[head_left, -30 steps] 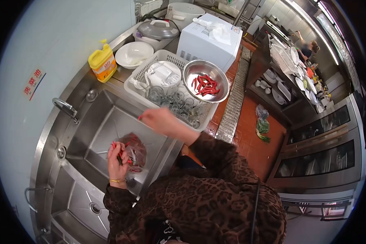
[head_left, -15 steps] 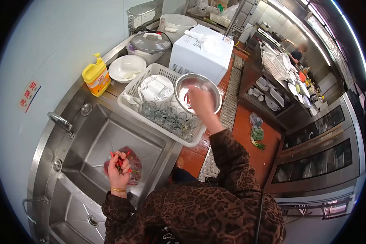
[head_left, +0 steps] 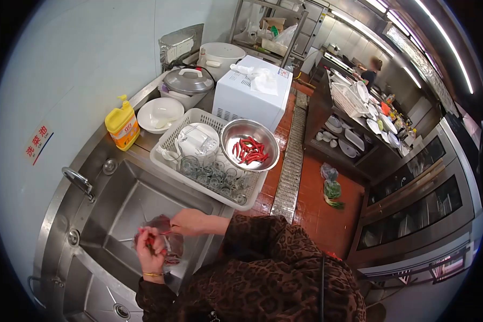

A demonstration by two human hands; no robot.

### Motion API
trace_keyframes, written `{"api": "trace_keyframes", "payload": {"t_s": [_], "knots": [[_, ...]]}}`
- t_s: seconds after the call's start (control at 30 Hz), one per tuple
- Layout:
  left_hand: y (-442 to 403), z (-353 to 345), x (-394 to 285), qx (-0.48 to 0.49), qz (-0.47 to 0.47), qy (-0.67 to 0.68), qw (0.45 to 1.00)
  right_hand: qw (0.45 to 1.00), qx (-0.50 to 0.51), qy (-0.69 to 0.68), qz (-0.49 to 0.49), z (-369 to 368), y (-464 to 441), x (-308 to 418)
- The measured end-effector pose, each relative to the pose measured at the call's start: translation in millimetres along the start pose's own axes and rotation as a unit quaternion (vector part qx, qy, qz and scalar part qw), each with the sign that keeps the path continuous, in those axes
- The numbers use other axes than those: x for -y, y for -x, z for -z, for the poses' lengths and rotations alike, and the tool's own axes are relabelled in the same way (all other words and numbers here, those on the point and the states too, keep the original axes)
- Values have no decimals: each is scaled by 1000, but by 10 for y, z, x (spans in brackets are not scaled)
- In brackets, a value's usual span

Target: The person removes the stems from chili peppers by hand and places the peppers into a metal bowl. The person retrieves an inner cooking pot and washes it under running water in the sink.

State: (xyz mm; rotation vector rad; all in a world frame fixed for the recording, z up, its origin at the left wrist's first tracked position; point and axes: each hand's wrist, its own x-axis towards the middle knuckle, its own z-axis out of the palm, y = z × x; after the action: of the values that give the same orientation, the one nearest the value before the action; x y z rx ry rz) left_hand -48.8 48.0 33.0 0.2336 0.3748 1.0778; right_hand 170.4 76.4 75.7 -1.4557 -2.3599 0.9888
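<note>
Red peppers [head_left: 250, 151] uncovered in the bowl [head_left: 271, 139]

The right hand [head_left: 190, 221] has left it and meets the left hand [head_left: 151, 256], closed on more peppers [head_left: 151, 243] over a plastic bag [head_left: 175, 246] near the sink's [head_left: 127, 210] right edge; whether the right grips, I cannot tell. A basket [head_left: 196, 194] of glasses [head_left: 209, 176] stands between, the bowl at its far right edge.

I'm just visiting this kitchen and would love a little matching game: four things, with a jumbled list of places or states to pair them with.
1. Metal bowl
2. Yellow bottle
3. Drinking glasses
4. Left hand

A. Clustered in the white basket
B. Over the sink, with a band at the wrist
C. Beside a white bowl, near the wall
D. Shiny, with red chillies inside

Pairs: 1-D, 2-C, 3-A, 4-B
</note>
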Motion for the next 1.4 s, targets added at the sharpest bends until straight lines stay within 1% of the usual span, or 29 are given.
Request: {"api": "trace_keyframes", "payload": {"t_s": [0.1,0.13,0.2,0.27,0.3,0.43,0.6,0.63,0.77,0.8,0.93,0.97,1.1,1.3,1.4], "knots": [[19,109,-118,-45,-97,59,992,995,-33,-98,-14,83,-16,-121],[17,110,-78,-46,-95,61,993,995,-32,-98,-16,84,3,-78],[-21,85,68,-67,-90,-31,993,975,-41,-206,-72,54,-1,103],[-75,23,164,-83,-86,-128,984,940,-55,-313,-121,20,-42,246],[-77,-22,183,-82,-84,-131,984,940,-58,-315,-121,-25,-51,265],[-41,-207,269,-130,-53,-139,980,920,-87,-367,-109,-246,-12,298],[-45,-81,342,-125,-50,-132,982,936,-72,-337,-78,-428,-59,113],[-44,-92,352,-125,-47,-133,982,935,-74,-339,-79,-409,-43,117],[29,-154,360,-98,-56,-110,987,926,-17,-373,-60,-333,-24,126],[35,-157,348,-101,-55,-112,987,924,-17,-376,-61,-320,-35,114],[59,-135,277,-127,-103,-214,963,953,-33,-289,-87,-305,-117,70],[64,-107,259,-129,-102,-215,963,952,-32,-291,-87,-317,-132,75],[65,65,204,-179,-73,-362,912,951,-96,-286,-64,-360,-182,83],[100,13,164,-169,-45,-397,901,937,-106,-316,-107,-411,-185,63],[91,128,84,-143,-19,-440,886,982,-84,-147,-82,-395,-199,19]]}}
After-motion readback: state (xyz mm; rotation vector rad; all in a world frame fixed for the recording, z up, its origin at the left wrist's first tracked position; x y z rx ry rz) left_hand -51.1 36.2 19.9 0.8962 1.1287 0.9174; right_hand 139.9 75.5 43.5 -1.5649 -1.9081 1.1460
